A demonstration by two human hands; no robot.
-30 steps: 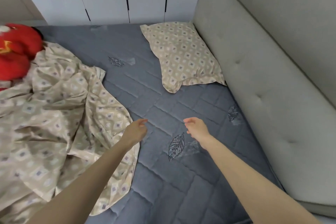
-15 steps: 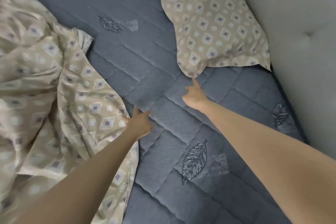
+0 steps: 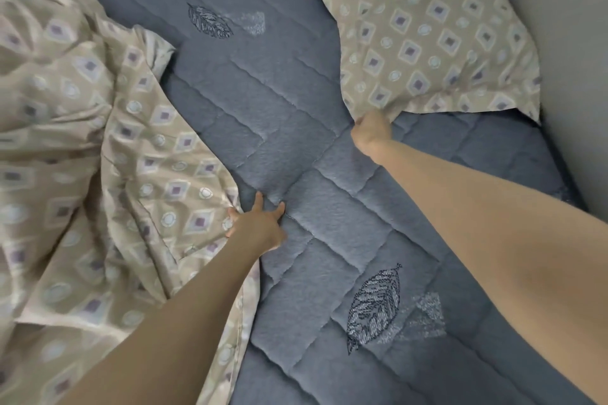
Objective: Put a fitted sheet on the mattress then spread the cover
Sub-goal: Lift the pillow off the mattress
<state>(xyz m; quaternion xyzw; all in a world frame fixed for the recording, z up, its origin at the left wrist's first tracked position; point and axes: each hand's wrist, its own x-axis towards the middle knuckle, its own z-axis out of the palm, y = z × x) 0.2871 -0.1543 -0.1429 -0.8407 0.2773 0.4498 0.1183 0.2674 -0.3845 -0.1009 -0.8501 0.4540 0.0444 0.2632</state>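
Observation:
A blue quilted mattress (image 3: pixel 296 128) with stitched leaf motifs fills the middle of the view. A crumpled beige cover (image 3: pixel 82 148) with a diamond pattern lies bunched over its left side. A pillow (image 3: pixel 427 29) in the same pattern rests at the upper right. My right hand (image 3: pixel 371 131) is closed on the pillow's near corner. My left hand (image 3: pixel 260 223) lies flat with fingers spread on the mattress, touching the edge of the beige cover.
A pale grey upholstered headboard (image 3: pixel 566 43) rises along the right edge, close behind the pillow. A dark gap runs between it and the mattress edge.
The view has moved closer to the bed. My right hand reached forward and closed on the pillow corner. My left hand settled on the mattress by the cover's edge.

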